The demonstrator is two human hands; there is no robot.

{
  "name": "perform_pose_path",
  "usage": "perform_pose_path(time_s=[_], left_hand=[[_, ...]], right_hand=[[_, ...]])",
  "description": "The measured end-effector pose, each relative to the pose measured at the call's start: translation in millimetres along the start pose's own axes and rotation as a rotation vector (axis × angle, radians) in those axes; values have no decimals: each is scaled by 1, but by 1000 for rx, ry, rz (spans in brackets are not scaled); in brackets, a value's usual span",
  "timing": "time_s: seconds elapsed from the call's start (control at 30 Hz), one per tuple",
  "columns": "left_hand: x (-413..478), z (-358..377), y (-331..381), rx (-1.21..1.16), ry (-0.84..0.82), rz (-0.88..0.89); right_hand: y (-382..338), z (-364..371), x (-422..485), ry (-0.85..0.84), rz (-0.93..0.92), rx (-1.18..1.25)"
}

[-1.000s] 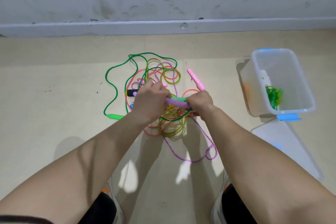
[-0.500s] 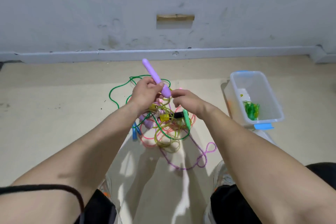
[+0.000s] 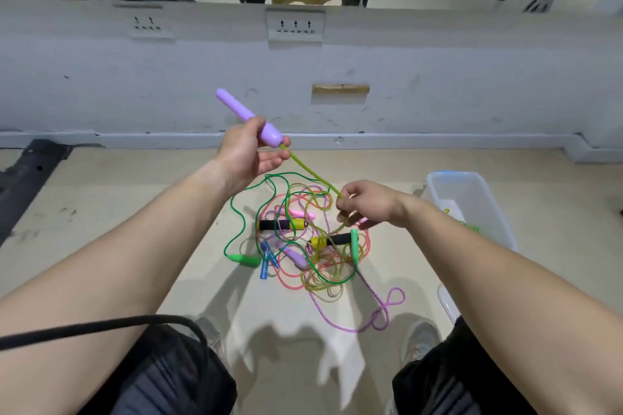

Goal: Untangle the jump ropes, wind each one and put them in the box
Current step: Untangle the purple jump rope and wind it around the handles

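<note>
My left hand holds a purple jump-rope handle raised above the floor. Its yellow-green cord runs taut down to my right hand, which pinches it above the pile. Below lies the tangle of jump ropes: green, pink, yellow and purple cords, with yellow-and-black handles, a green handle, blue handles and a second purple handle. The clear plastic box stands at the right with a green rope inside.
A grey wall with sockets and a mirror above it faces me. The box lid lies on the floor by my right knee. A black cable crosses my left arm. A black metal base sits at far left.
My left hand has lifted the purple handle up and away from the pile. My right hand has slid down the yellow-green cord, which now stretches taut. The view has tilted upward.
</note>
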State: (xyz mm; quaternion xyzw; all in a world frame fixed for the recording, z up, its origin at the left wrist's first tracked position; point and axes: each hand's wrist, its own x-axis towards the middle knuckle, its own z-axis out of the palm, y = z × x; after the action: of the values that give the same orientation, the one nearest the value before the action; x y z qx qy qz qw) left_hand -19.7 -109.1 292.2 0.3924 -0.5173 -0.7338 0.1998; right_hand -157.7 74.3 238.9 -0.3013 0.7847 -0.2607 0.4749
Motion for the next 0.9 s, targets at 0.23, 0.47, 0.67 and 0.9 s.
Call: perform_pose_path(time_s=[0.23, 0.47, 0.67, 0.9], left_hand=[[-15, -23, -16, 261, -177, -1], [-26, 10, -53, 242, -480, -82], [-17, 14, -45, 94, -570, -146], [3, 11, -28, -237, -464, -165]], right_hand=[[-28, -3, -23, 151, -155, 734], [-60, -6, -16, 155, -259, 1278], [-51, -24, 10, 338, -223, 1416], [-23, 4, 35, 458, 41, 1053]])
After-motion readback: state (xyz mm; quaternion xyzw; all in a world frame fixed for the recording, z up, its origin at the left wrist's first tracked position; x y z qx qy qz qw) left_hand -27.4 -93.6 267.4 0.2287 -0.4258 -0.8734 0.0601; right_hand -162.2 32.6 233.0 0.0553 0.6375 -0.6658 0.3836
